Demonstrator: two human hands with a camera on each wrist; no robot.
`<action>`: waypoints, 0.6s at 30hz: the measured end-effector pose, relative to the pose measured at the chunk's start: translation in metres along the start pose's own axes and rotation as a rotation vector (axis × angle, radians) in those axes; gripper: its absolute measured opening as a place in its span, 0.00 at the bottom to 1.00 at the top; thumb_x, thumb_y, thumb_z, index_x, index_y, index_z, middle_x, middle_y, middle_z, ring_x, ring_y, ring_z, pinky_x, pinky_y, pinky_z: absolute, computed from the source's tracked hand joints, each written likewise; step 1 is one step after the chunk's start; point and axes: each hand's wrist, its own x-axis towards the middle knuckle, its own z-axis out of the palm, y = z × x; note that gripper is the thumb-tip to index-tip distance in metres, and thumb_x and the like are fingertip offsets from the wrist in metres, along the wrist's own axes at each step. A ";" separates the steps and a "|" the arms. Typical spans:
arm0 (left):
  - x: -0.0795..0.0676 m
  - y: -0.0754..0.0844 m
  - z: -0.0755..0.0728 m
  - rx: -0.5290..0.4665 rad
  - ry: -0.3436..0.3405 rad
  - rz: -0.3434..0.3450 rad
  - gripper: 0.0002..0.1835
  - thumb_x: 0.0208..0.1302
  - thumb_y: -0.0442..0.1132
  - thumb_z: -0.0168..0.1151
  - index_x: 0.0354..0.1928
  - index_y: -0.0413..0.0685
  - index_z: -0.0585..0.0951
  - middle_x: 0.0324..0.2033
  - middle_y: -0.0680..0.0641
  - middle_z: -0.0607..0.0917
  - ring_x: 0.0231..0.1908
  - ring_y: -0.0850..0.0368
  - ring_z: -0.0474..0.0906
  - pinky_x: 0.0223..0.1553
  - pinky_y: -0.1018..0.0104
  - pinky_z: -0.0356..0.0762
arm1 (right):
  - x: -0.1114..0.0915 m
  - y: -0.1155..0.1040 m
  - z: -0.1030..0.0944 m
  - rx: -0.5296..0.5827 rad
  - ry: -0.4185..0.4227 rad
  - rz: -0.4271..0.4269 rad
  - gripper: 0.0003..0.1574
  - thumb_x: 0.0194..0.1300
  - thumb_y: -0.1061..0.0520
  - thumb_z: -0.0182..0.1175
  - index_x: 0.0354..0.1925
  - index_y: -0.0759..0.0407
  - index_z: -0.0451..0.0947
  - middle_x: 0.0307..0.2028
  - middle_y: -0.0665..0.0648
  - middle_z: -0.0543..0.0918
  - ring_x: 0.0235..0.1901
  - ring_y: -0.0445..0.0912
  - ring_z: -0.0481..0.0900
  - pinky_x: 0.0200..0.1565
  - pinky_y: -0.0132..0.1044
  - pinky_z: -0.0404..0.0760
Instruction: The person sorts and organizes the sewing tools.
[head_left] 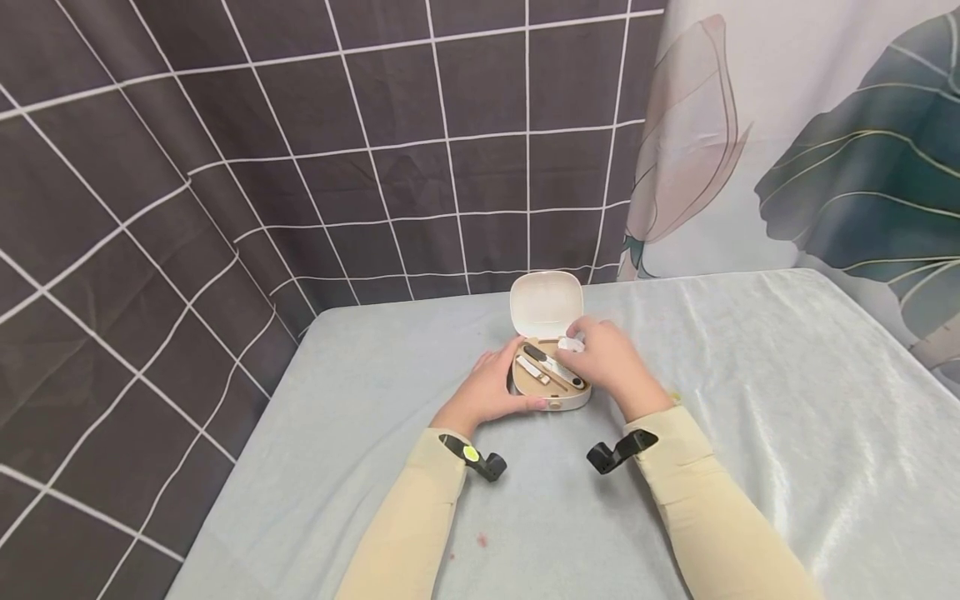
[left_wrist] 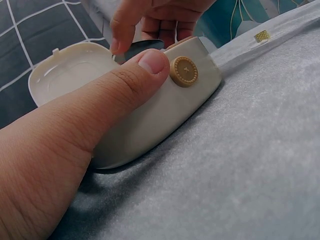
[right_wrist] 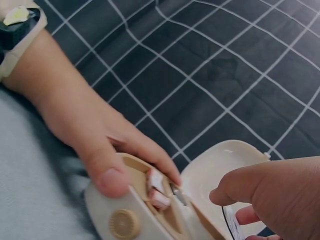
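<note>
A small cream case stands on the bed-like surface with its lid raised. My left hand grips the case's left side, its thumb on the front wall beside a round tan button clasp. In the tan insert lie a small nail clipper and a longer dark-and-white tool, set slantwise. Over the case's right rear part, my right hand pinches a small, flat, shiny piece. Its kind is unclear; in the right wrist view, fingers hide most of it.
Pale, velvety cloth covers the flat surface. A dark curtain with white grid lines hangs behind and on the left; a leaf-patterned one hangs at the right. A small yellowish piece lies right of the case.
</note>
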 end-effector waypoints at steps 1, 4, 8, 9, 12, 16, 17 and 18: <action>0.000 0.000 0.000 0.000 0.000 0.004 0.62 0.45 0.73 0.73 0.79 0.61 0.55 0.69 0.55 0.73 0.68 0.57 0.68 0.74 0.65 0.52 | 0.000 -0.001 0.002 -0.009 0.002 -0.005 0.28 0.60 0.47 0.61 0.51 0.66 0.78 0.40 0.66 0.83 0.43 0.59 0.77 0.43 0.53 0.79; -0.001 0.000 -0.001 -0.005 -0.001 0.012 0.61 0.45 0.72 0.74 0.78 0.61 0.55 0.69 0.54 0.74 0.67 0.57 0.68 0.74 0.64 0.51 | 0.000 -0.002 0.008 -0.034 0.012 -0.026 0.27 0.59 0.47 0.61 0.50 0.66 0.79 0.42 0.68 0.82 0.44 0.60 0.78 0.44 0.54 0.79; -0.001 0.001 -0.002 -0.007 -0.006 0.008 0.61 0.45 0.72 0.73 0.79 0.61 0.55 0.69 0.54 0.73 0.67 0.56 0.68 0.74 0.64 0.50 | 0.001 -0.001 0.015 -0.066 0.026 -0.050 0.27 0.59 0.47 0.61 0.49 0.65 0.81 0.43 0.68 0.83 0.46 0.62 0.78 0.47 0.56 0.79; -0.001 0.001 -0.002 -0.008 -0.005 0.007 0.62 0.45 0.72 0.73 0.79 0.60 0.55 0.69 0.54 0.73 0.68 0.56 0.68 0.74 0.64 0.50 | 0.001 -0.001 0.016 -0.073 0.030 -0.053 0.27 0.59 0.47 0.61 0.49 0.65 0.81 0.43 0.68 0.83 0.46 0.62 0.78 0.47 0.56 0.78; -0.001 0.001 -0.002 -0.002 -0.003 0.001 0.62 0.45 0.73 0.73 0.79 0.60 0.55 0.69 0.54 0.73 0.68 0.56 0.68 0.74 0.63 0.51 | 0.001 -0.001 0.019 -0.092 0.042 -0.059 0.25 0.59 0.47 0.61 0.48 0.64 0.82 0.42 0.67 0.82 0.45 0.63 0.79 0.47 0.57 0.78; -0.002 0.001 -0.002 -0.001 -0.001 -0.008 0.62 0.44 0.73 0.73 0.79 0.62 0.55 0.69 0.54 0.73 0.68 0.56 0.68 0.73 0.63 0.55 | 0.000 -0.001 0.020 -0.113 0.049 -0.070 0.20 0.62 0.50 0.60 0.45 0.64 0.83 0.41 0.67 0.81 0.43 0.65 0.78 0.47 0.57 0.77; -0.002 0.001 -0.002 -0.002 -0.002 -0.011 0.62 0.44 0.73 0.73 0.79 0.62 0.55 0.69 0.54 0.73 0.68 0.56 0.68 0.73 0.63 0.56 | 0.000 -0.001 0.020 -0.117 0.051 -0.073 0.19 0.62 0.51 0.60 0.44 0.64 0.83 0.41 0.67 0.81 0.43 0.65 0.78 0.47 0.57 0.77; -0.002 0.001 -0.002 -0.002 -0.002 -0.011 0.62 0.44 0.73 0.73 0.79 0.63 0.55 0.69 0.54 0.73 0.68 0.56 0.68 0.72 0.62 0.57 | 0.000 0.000 0.020 -0.117 0.051 -0.074 0.19 0.63 0.51 0.60 0.44 0.64 0.83 0.41 0.67 0.81 0.43 0.65 0.78 0.47 0.58 0.76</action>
